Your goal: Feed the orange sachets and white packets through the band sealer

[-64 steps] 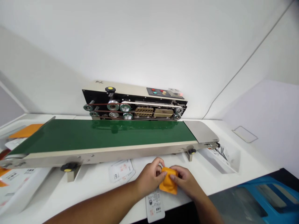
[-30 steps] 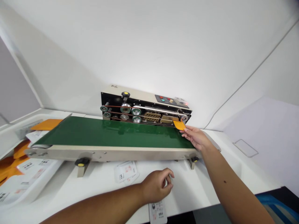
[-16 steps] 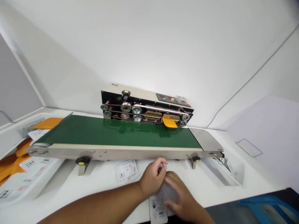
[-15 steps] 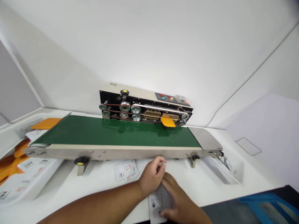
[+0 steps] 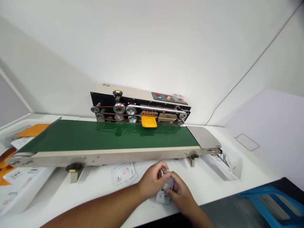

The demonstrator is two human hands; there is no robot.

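Pinching a printed white pouch (image 5: 162,199) by top and side, left hand (image 5: 154,178) and right hand (image 5: 182,193) apparently steady it over the desk (image 5: 209,186); an orange pouch (image 5: 149,122) projects from the band sealer (image 5: 133,93), presumably clamped by its edge.

The right hand (image 5: 182,193) hides part of the pale sachet (image 5: 163,198), its print too small to read; right of the fingers (image 5: 172,194), the picture's edge crops a blue object (image 5: 262,202).
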